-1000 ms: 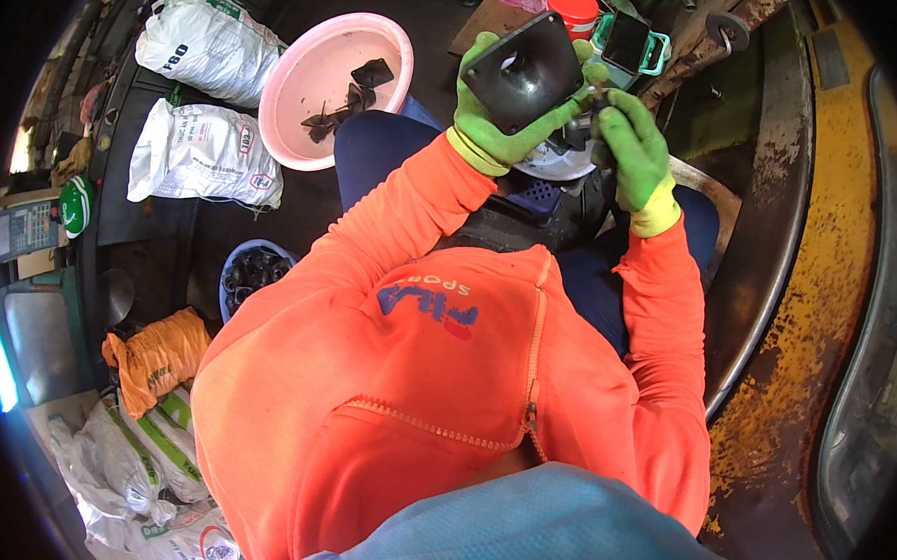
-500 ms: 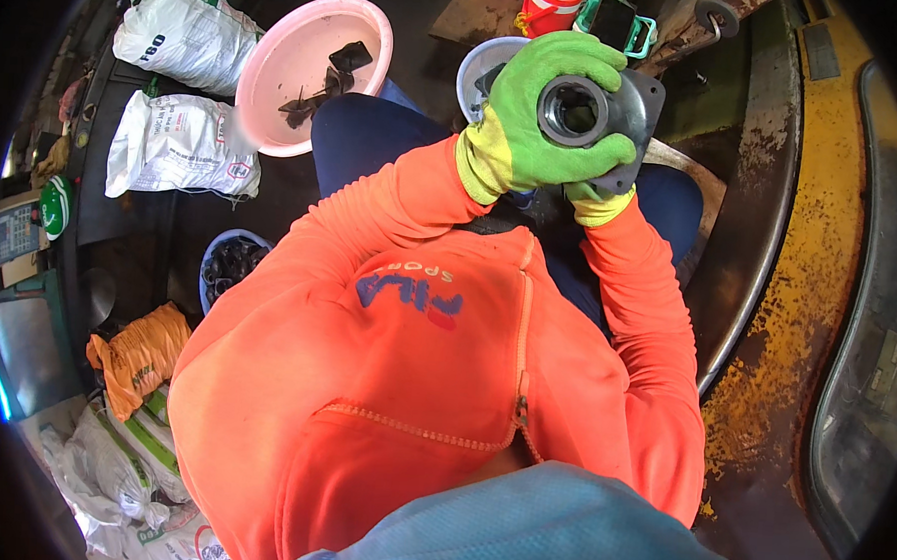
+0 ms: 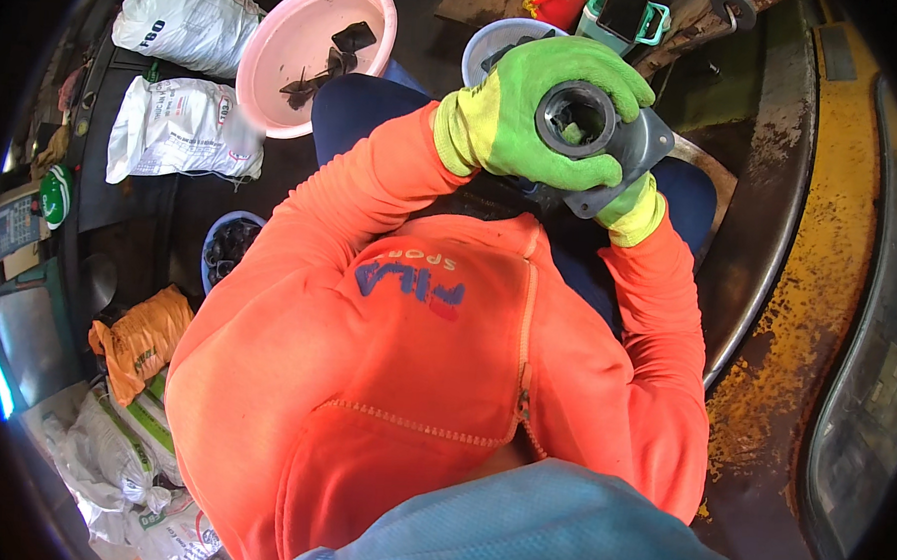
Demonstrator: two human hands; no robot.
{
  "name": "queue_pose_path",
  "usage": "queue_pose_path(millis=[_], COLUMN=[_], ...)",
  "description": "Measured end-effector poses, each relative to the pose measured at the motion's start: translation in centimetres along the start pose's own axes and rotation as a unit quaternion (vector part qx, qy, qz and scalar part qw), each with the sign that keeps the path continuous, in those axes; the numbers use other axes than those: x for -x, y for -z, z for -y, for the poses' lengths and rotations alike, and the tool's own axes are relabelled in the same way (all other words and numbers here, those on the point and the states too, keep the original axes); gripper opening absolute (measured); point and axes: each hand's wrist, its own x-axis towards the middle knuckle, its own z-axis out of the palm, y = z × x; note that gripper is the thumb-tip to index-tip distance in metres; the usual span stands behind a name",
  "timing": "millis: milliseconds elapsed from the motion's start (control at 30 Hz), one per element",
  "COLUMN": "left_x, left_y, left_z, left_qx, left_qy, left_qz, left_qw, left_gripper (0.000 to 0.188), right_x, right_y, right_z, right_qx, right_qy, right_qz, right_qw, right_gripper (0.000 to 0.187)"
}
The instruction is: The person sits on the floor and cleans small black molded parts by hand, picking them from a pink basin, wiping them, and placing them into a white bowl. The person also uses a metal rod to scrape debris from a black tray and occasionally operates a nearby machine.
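My left hand [image 3: 546,119], in a green glove with a yellow-green cuff, is closed around a black flanged part [image 3: 629,156]. Its fingers wrap the round collar, and the flat flange with bolt holes juts out to the right. Behind the flange is my right hand [image 3: 627,210], in a matching glove. It stays close against the part, but its fingers are mostly hidden, and whether it holds anything else cannot be seen. A bit of green shows through the collar's bore. Both hands are raised over my lap.
A pink basin [image 3: 268,67] with several black pieces stands at the far left, near white sacks [image 3: 180,133]. A pale blue basin [image 3: 473,56] is behind my left hand. A blue tub [image 3: 207,259] of black parts sits left. Rusty yellow machinery [image 3: 764,394] lines the right.
The flanged part has turned clockwise in my hands, its flange now tilting lower to the right. Green has come into sight through the bore. My right hand has shifted slightly right.
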Motion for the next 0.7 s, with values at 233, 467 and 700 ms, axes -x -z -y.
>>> queue_pose_path(millis=[233,467,700], left_x=[0.0,-0.6,-2.9], left_y=[0.8,0.7,3.4], left_z=[-0.1,0.9,2.1], left_qx=[0.104,0.309,-0.038], left_qy=[0.038,0.06,0.093], left_qz=[0.116,0.254,0.11], left_qw=[0.987,0.914,0.989], left_gripper=[0.043,0.04,0.063], right_x=[1.1,3.4,-1.1], right_y=[1.4,-0.6,1.1], right_z=[-0.3,-1.3,-2.3], right_qx=[0.048,-0.194,-0.053], right_qy=[0.004,-0.228,-0.059], right_qz=[0.138,0.174,-0.005], right_qw=[0.989,0.938,0.997], right_gripper=[0.057,0.069,0.068])
